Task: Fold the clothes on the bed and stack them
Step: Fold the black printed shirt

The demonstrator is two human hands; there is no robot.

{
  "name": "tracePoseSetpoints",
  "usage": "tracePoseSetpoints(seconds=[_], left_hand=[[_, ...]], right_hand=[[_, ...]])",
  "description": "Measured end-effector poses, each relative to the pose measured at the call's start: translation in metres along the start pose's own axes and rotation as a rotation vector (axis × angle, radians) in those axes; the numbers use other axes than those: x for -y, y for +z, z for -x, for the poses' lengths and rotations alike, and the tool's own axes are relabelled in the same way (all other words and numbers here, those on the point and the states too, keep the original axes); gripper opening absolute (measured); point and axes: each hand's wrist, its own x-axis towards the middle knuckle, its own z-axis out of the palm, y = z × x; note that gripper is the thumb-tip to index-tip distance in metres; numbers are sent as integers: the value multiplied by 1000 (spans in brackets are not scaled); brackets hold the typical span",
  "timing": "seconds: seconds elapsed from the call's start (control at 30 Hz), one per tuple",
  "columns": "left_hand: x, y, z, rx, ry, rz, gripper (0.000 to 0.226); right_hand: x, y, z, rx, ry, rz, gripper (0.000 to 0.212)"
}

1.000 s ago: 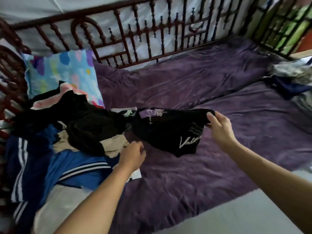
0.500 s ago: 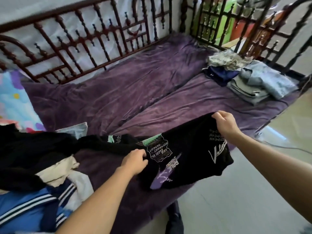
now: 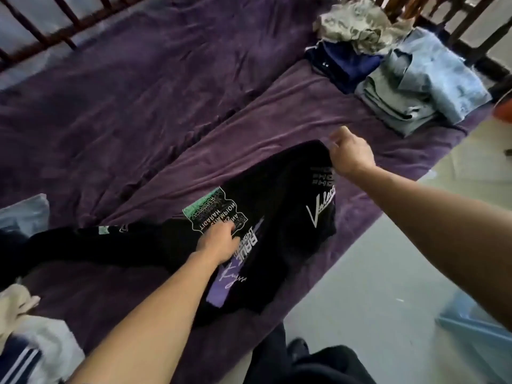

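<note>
Nearest us, left of our left hand (image 3: 219, 239), an unfolded heap (image 3: 25, 322) of clothes is lying on the bed (image 3: 138, 120), so we are judging much of the work as not yet done. Our left fingers are curling into the black printed T-shirt (image 3: 277, 206), gripping it by its green patch. The shirt is lying unfolded between both hands. Our right hand (image 3: 350, 153) is pinching its far edge. Beyond those fingers, the folded stack (image 3: 415, 87) is sitting finished, with a crumpled pale garment (image 3: 357, 26) at its far side.
</note>
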Motion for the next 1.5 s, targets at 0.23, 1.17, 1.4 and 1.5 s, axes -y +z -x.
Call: tracePoseSetpoints(seconds=[0.23,1.17,1.4,1.5], left_hand=[[-2,64,16,234,3,-189,68],[-146,-148,-222,-653,-86,291,18],[-21,-15,-104,-189,-666,202,33],[20,16,-73,-124,-825,301,38]], right_hand=[[-42,94,68,510,-299,349,46],[-134,42,-251,176,239,-104,40],[-65,88,-138,381,-270,45,38],[-28,123,-66,535,-582,7,27]])
